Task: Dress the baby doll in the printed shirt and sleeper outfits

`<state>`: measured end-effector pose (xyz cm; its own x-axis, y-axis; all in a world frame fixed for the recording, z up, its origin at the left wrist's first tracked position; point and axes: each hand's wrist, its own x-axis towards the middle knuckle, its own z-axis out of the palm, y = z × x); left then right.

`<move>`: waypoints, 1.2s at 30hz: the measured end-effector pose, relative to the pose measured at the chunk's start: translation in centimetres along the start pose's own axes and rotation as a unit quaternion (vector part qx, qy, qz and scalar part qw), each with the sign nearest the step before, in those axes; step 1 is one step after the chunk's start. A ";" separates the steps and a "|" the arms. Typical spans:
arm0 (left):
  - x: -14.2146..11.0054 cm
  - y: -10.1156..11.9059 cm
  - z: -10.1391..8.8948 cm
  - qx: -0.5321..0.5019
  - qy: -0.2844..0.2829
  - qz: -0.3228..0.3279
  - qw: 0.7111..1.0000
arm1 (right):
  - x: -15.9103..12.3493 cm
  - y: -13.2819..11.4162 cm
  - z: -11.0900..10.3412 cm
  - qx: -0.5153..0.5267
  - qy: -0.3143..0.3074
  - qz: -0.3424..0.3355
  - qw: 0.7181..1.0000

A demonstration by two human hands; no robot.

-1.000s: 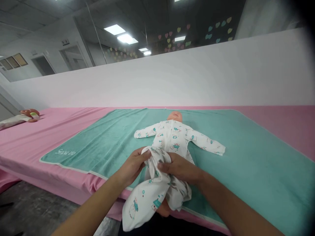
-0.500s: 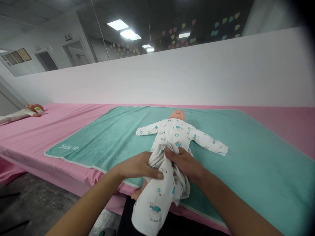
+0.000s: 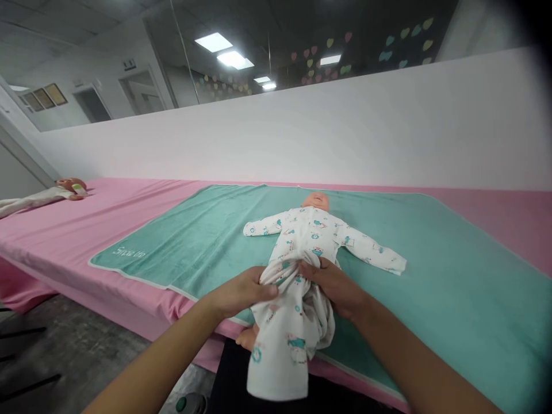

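While the left hand [image 3: 244, 292] and right hand [image 3: 330, 286] grip the bunched sleepsuit [image 3: 287, 351], fingers closed, a hard tug could drag the doll [image 3: 314, 201] past the near edge of the towel [image 3: 172, 241]

Teal towel [image 3: 431, 322] over a pink-covered platform [image 3: 107, 230], second baby doll [image 3: 52, 195] at far left

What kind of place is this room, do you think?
Probably a baby-care training room: a baby doll lies on a green towel, another doll lies on the pink table, and hearts decorate the glass.
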<state>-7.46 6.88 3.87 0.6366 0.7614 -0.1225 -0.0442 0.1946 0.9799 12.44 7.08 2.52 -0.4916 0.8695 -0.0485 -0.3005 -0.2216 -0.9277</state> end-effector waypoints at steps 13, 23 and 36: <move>0.6 -0.6 0.6 -0.115 0.101 0.037 0.988 | 0.1 0.0 0.6 -0.123 -0.091 0.030 0.988; 0.8 -0.8 -0.2 -0.123 0.082 0.090 0.985 | -0.1 0.0 0.6 -0.148 -0.108 -0.002 0.983; -2.7 0.7 2.7 0.157 0.039 0.003 0.987 | 0.5 1.4 0.5 -0.062 -0.019 0.000 0.998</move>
<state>-7.14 3.25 5.35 0.5760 0.8092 -0.1159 0.2011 -0.0029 0.9796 11.39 6.97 1.40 -0.5221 0.8521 -0.0359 -0.1984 -0.1623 -0.9666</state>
